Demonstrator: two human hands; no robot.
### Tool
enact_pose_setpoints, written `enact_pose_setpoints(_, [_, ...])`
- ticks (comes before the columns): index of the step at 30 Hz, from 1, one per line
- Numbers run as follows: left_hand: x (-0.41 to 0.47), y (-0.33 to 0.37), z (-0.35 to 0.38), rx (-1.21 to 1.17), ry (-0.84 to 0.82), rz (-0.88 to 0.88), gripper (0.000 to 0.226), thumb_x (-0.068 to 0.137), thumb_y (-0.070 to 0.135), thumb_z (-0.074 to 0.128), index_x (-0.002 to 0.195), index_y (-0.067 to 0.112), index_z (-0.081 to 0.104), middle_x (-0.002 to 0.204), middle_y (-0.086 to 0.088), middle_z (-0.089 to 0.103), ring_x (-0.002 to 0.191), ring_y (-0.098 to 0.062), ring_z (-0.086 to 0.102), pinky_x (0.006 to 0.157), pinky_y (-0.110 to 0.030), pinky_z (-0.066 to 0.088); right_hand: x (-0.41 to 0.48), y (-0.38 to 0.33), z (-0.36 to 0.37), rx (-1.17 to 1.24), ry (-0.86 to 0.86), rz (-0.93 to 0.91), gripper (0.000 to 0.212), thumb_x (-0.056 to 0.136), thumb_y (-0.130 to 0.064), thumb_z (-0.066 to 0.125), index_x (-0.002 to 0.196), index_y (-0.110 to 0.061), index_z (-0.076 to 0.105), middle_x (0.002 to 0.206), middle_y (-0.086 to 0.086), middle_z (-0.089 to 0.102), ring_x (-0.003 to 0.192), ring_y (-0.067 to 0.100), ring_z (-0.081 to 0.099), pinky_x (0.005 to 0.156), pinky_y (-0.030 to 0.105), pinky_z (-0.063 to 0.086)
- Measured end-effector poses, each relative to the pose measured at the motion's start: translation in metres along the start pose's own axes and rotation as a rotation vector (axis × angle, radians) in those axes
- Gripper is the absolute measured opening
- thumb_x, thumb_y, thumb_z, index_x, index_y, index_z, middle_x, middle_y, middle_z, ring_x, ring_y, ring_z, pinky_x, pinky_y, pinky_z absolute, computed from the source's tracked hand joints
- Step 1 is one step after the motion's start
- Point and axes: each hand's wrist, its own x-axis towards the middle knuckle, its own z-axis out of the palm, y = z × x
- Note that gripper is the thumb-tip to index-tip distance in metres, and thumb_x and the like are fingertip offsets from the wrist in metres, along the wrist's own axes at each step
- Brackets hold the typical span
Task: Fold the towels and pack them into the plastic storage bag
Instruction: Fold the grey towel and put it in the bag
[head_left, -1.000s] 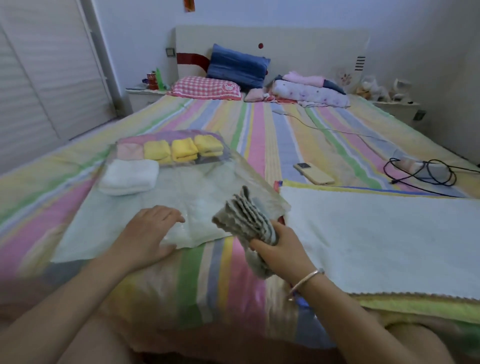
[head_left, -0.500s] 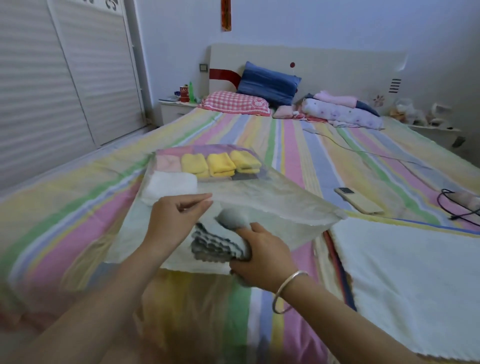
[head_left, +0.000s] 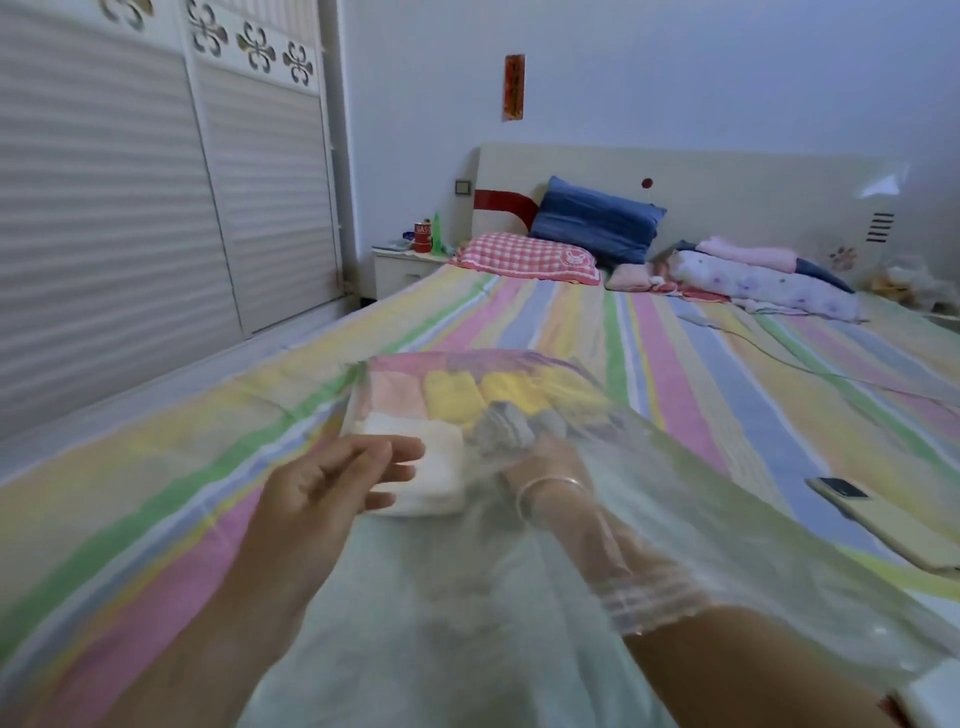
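Note:
The clear plastic storage bag lies on the striped bed, its mouth toward me. Deep inside it my right hand grips a folded grey towel, seen through the film, with the forearm in the bag up to past the wrist. At the bag's far end sit a pink towel, yellow towels and a white folded towel. My left hand hovers at the bag's left side in front of the white towel, fingers apart; whether it pinches the film I cannot tell.
A phone lies on the bed to the right of the bag. A thin cable runs across the sheet beyond. Pillows and folded bedding are at the headboard. Wardrobe doors stand on the left.
My right hand has pushed the grey towel from the bag's mouth deep inside, beside the white towel. My view moved forward and lower. The left hand shifted along the bag's left side.

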Motion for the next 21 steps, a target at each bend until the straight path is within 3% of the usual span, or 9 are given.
enact_pose_setpoints(3, [0.025,-0.048,-0.029,0.122,0.09,-0.017,0.015,0.09,0.03,0.064,0.087,0.024,0.077,0.098,0.01,0.075,0.098,-0.013,0.068,0.084,-0.029,0.05,0.021,-0.001,0.018,-0.125,0.037,0.046,0.06,0.085,-0.064,0.048,0.122,-0.018,0.056,0.125,0.003,0.056,0.122,0.025,0.053,0.1,0.031,0.04])
enact_pose_setpoints(6, [0.032,-0.089,-0.045,0.333,0.048,-0.004,0.014,0.089,0.029,0.067,0.087,0.04,0.075,0.095,0.027,0.071,0.086,0.008,0.063,0.075,-0.007,0.043,0.034,0.005,0.02,-0.194,-0.118,-0.059,0.071,0.088,-0.066,0.041,0.137,-0.015,0.046,0.137,0.005,0.048,0.129,0.026,0.045,0.106,0.032,0.032])
enact_pose_setpoints(8, [0.033,-0.106,-0.05,0.413,0.039,-0.027,0.022,0.091,0.024,0.066,0.087,0.045,0.073,0.099,0.032,0.069,0.084,0.002,0.064,0.068,-0.005,0.04,0.039,0.01,0.014,-0.28,-0.126,-0.14,0.06,0.091,-0.059,0.044,0.139,-0.024,0.044,0.14,0.004,0.046,0.13,0.028,0.041,0.106,0.036,0.031])
enact_pose_setpoints(10, [0.033,-0.112,-0.051,0.495,0.0,-0.011,0.013,0.082,0.045,0.065,0.093,0.049,0.07,0.106,0.032,0.067,0.1,0.003,0.063,0.081,-0.002,0.04,0.045,0.016,0.014,-0.576,0.16,-0.292,0.045,0.088,-0.05,0.051,0.129,-0.03,0.054,0.133,0.008,0.052,0.124,0.032,0.045,0.102,0.041,0.036])
enact_pose_setpoints(12, [0.033,-0.118,-0.053,0.601,-0.017,0.053,0.021,0.076,0.047,0.063,0.097,0.046,0.069,0.107,0.03,0.067,0.108,0.01,0.058,0.092,-0.003,0.037,0.039,0.011,0.02,-0.624,0.3,-0.481,0.03,0.078,-0.043,0.059,0.103,-0.029,0.068,0.111,0.008,0.064,0.108,0.033,0.058,0.091,0.04,0.045])
enact_pose_setpoints(14, [0.034,-0.118,-0.052,0.721,-0.025,0.095,0.017,0.082,0.032,0.067,0.096,0.042,0.069,0.109,0.028,0.066,0.109,0.008,0.056,0.092,0.002,0.031,0.039,0.007,0.034,-0.591,0.155,-0.486,0.031,0.085,-0.041,0.041,0.102,-0.028,0.064,0.109,0.0,0.063,0.106,0.027,0.058,0.088,0.036,0.038])
enact_pose_setpoints(17, [0.032,-0.117,-0.054,0.909,-0.113,0.192,0.039,0.081,0.047,0.051,0.118,0.038,0.06,0.127,0.025,0.054,0.119,0.001,0.049,0.101,0.001,0.021,0.048,0.028,0.067,-0.588,-0.127,-0.322,0.066,0.083,-0.059,0.003,0.143,-0.04,0.024,0.153,0.004,0.024,0.139,0.036,0.022,0.11,0.054,0.013])
enact_pose_setpoints(19, [0.029,-0.12,-0.057,1.051,-0.194,0.222,0.053,0.084,0.051,0.043,0.131,0.032,0.055,0.139,0.016,0.049,0.129,-0.001,0.042,0.11,-0.008,0.017,0.06,0.038,0.074,-0.538,-0.169,-0.271,0.067,0.082,-0.069,0.005,0.145,-0.047,0.011,0.159,-0.001,0.009,0.144,0.036,0.007,0.111,0.061,0.007])
enact_pose_setpoints(21, [0.026,-0.123,-0.059,1.184,-0.284,0.241,0.056,0.093,0.053,0.034,0.135,0.022,0.055,0.143,0.004,0.049,0.133,-0.006,0.04,0.115,-0.018,0.014,0.062,0.036,0.067,-0.565,-0.192,-0.312,0.058,0.091,-0.062,0.016,0.147,-0.046,0.011,0.159,-0.004,0.007,0.145,0.03,0.005,0.113,0.057,0.007])
